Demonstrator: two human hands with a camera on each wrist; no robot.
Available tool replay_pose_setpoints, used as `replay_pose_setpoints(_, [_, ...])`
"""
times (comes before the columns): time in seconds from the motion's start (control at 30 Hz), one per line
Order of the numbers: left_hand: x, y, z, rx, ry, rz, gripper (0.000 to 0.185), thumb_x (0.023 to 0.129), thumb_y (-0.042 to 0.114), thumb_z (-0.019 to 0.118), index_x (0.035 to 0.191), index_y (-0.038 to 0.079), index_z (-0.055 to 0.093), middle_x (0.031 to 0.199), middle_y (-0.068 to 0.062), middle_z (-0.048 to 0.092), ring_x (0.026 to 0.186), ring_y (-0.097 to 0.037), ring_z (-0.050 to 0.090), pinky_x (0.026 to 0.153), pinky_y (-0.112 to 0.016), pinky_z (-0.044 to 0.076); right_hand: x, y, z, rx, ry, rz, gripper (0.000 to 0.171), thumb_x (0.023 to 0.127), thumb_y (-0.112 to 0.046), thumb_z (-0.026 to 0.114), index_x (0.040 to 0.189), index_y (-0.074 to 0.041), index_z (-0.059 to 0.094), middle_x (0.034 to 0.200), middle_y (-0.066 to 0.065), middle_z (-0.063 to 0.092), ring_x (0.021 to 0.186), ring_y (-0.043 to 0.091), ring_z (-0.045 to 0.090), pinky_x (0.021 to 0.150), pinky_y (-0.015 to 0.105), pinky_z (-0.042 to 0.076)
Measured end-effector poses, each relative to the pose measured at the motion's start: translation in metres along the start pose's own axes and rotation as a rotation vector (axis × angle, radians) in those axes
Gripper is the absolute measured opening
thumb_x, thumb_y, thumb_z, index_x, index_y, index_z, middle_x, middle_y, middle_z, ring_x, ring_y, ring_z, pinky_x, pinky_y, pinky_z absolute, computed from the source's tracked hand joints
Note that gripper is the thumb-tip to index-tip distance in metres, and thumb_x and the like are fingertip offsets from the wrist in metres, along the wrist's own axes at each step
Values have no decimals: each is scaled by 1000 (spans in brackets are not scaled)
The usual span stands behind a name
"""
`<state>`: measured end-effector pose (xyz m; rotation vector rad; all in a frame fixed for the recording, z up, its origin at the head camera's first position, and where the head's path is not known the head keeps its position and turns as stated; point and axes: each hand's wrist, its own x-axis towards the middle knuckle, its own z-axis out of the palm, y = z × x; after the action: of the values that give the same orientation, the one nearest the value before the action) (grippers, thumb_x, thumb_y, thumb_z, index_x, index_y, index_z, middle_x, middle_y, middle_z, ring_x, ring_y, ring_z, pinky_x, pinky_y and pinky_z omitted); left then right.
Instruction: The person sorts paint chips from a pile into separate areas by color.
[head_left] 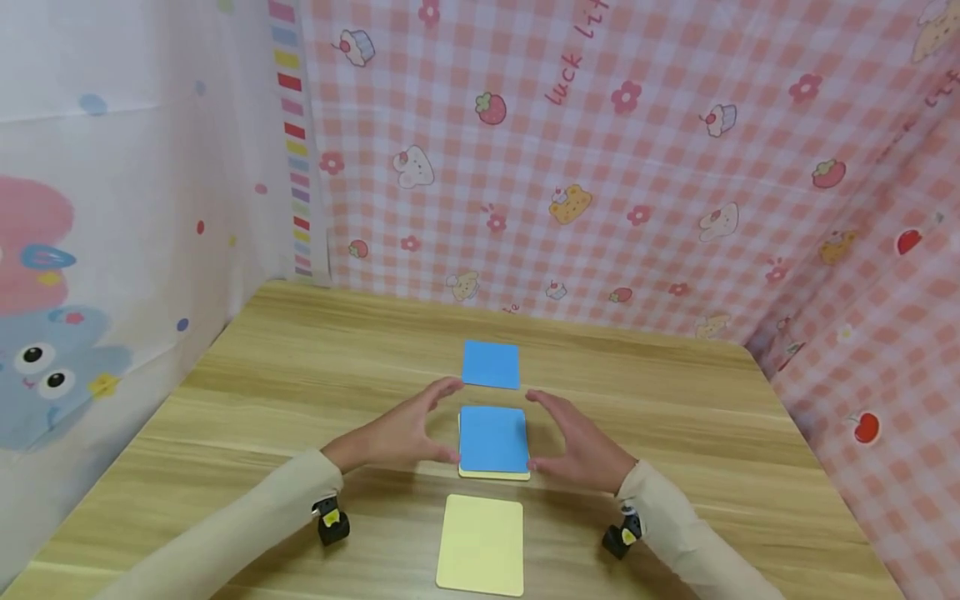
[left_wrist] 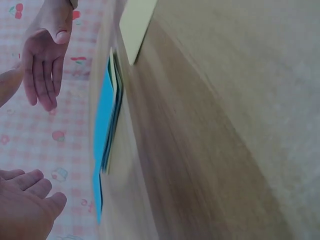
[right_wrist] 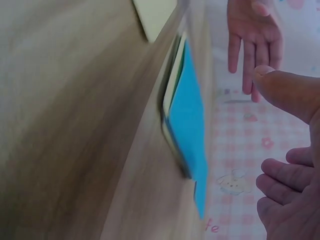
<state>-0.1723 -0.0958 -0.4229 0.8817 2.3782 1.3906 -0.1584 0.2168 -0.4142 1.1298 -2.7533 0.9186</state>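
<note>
A small stack of thin square cards, blue on top with pale yellow edges below, lies mid-table. On its left side is my left hand, thumb and fingers spread in a loose arc. My right hand mirrors it on the right, thumb tip close to the stack's near right corner. Neither hand grips anything. From the side, in the right wrist view, the stack shows several uneven layers. Behind it lies a single blue card; in front, nearer to me, a pale yellow card lies flat.
The wooden table ends at a pink checked cloth behind and on the right. A white printed cloth hangs along the left. Both wrists wear small black devices.
</note>
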Motion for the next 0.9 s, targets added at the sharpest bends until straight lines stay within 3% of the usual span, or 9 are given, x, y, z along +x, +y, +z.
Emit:
replay_pose_setpoints(0.17, [9,-7,3,-2,-14,-53,105,80,25,88,160,7,22,164,-13,27,150,-33,27,120,-53,26,8,10,5,4,-38,31,89,82,-18,85,152,4,35,154,19,43,142,39,40,113,57,36])
replay_pose_setpoints(0.43, [21,-17,9,-40,-76,-124,107,80,28,87,160,6,20,165,-13,26,151,-32,23,120,-56,23,14,25,12,114,-120,120,95,83,-26,85,156,-2,31,158,15,37,146,37,33,116,58,31])
replay_pose_setpoints(0.9, [26,-25,16,138,-165,-64,115,76,35,89,157,-6,18,161,-23,28,149,-32,27,122,-48,23,13,42,22,60,-208,118,103,80,-35,87,158,-2,27,157,17,36,145,35,33,116,55,31])
